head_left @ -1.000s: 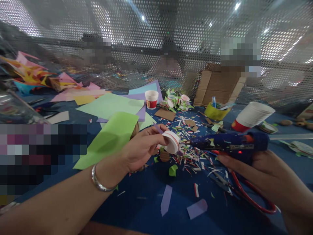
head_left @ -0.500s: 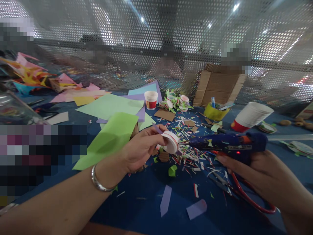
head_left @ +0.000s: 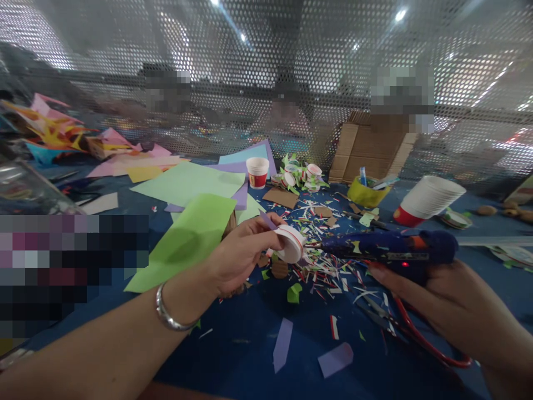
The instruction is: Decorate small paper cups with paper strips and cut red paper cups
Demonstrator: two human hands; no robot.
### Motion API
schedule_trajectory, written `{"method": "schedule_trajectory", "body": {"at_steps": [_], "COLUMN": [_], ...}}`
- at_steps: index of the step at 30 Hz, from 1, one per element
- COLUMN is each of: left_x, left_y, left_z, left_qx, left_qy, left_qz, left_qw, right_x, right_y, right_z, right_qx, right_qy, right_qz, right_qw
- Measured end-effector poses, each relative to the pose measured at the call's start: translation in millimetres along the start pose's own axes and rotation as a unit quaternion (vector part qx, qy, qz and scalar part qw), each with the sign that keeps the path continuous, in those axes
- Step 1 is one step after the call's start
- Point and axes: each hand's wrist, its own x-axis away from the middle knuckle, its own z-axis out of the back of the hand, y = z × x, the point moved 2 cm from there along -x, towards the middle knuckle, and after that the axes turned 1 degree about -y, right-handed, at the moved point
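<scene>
My left hand (head_left: 245,250) pinches a cut-down paper cup base (head_left: 291,244), white with a thin red line round it. A strip of purple paper (head_left: 267,220) stands up at the fingers of that hand. My right hand (head_left: 441,305) is wrapped round the handle of a dark blue glue gun (head_left: 375,246), whose red light is lit. The metal nozzle points left and sits right at the cup base's edge; whether it touches, I cannot tell. Beneath my right hand lie scissors with red handles (head_left: 433,347).
Paper scraps (head_left: 320,272) litter the blue table. Purple paper pieces (head_left: 283,344) lie nearer. Green sheets (head_left: 183,239) are at left, an upright paper cup (head_left: 257,173) behind. A yellow holder (head_left: 368,191), a tilted cup stack (head_left: 428,201) and cardboard (head_left: 370,147) stand at right.
Both hands stay almost still, with the nozzle still at the cup base. The glue gun has shifted very slightly, and the view has moved a few pixels.
</scene>
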Motion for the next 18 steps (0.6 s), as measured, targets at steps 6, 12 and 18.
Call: {"method": "schedule_trajectory", "body": {"at_steps": [6,12,18], "left_x": [-1.3,1.8,1.5], "left_y": [-0.2,-1.5,-2.8], "left_z": [1.8,1.8,2.0], "left_qx": [-0.015,-0.038,-0.071], "left_qy": [0.021,0.015,-0.012], "left_qz": [-0.018,0.013,-0.009], "left_qw": [1.000,0.999,0.997], "right_x": [0.9,0.0,2.7], "right_y": [-0.3,-2.1,-4.9], "right_z": [-1.9,-1.4,1.9], "right_qx": [0.030,0.010,-0.023], "right_qy": [0.018,0.032,0.016], "right_qz": [0.063,0.059,0.057], "right_qw": [0.997,0.998,0.998]}}
